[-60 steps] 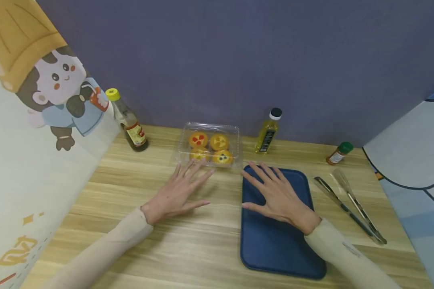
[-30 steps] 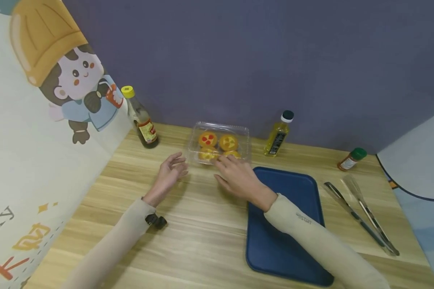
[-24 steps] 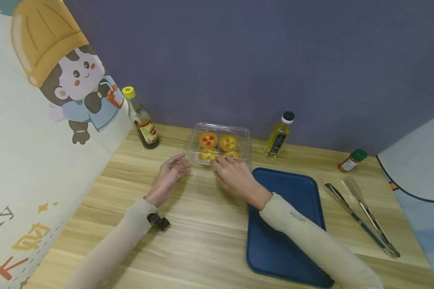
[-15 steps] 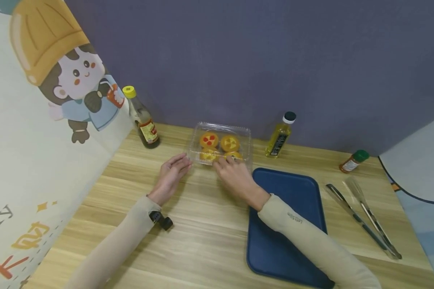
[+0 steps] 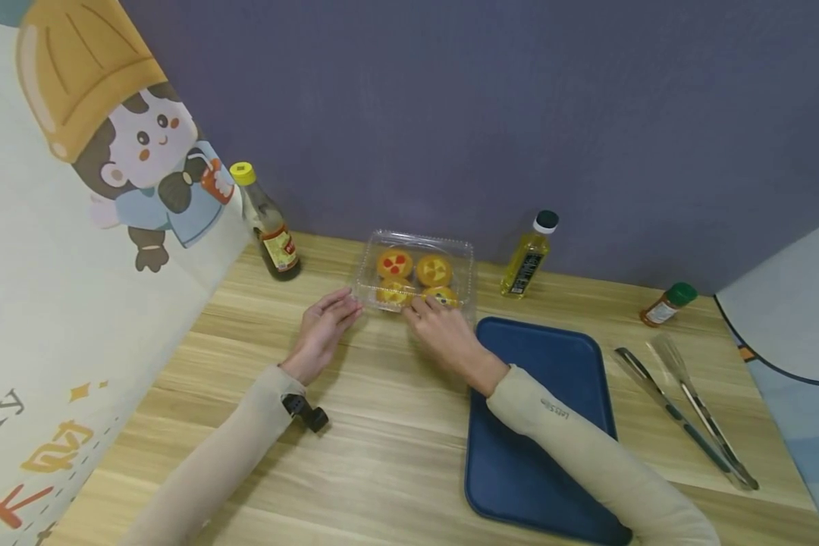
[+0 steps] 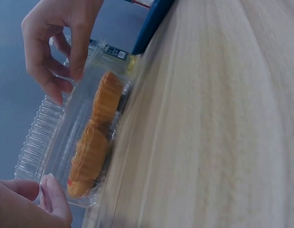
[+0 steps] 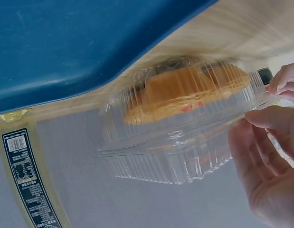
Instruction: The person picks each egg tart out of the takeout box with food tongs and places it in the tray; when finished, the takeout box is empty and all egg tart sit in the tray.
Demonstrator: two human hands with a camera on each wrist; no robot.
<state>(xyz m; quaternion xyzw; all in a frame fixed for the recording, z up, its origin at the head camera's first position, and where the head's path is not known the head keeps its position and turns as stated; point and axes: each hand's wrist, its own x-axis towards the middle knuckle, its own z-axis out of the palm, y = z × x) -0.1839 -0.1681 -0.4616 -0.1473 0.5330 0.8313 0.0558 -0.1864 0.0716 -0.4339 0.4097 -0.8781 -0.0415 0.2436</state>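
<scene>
A clear plastic clamshell box (image 5: 461,254) with several egg tarts (image 5: 434,270) inside stands against the back wall, its lid over them. My right hand (image 5: 444,334) pinches the front rim; in the right wrist view, the thumb and fingertips of this hand (image 7: 268,161) meet at the seam between lid and base. At the front left corner, my left hand (image 5: 319,334) holds the rim between its fingertips. The left wrist view has both the left hand (image 6: 30,204) and the right hand (image 6: 59,42) at the box, with the tarts (image 6: 92,147) seen side-on.
A blue tray (image 5: 539,470) lies under the right forearm. A yellow-capped sauce bottle (image 5: 280,250) is at the back left. An oil bottle (image 5: 527,262) stands right of the box. At the right lie a green-capped spice jar (image 5: 662,309) and metal tongs (image 5: 682,409).
Both spread hands have moved to the box: the right leftward onto its front rim, the left to its left corner. During the last half second they have hardly moved. The head view has shifted slightly.
</scene>
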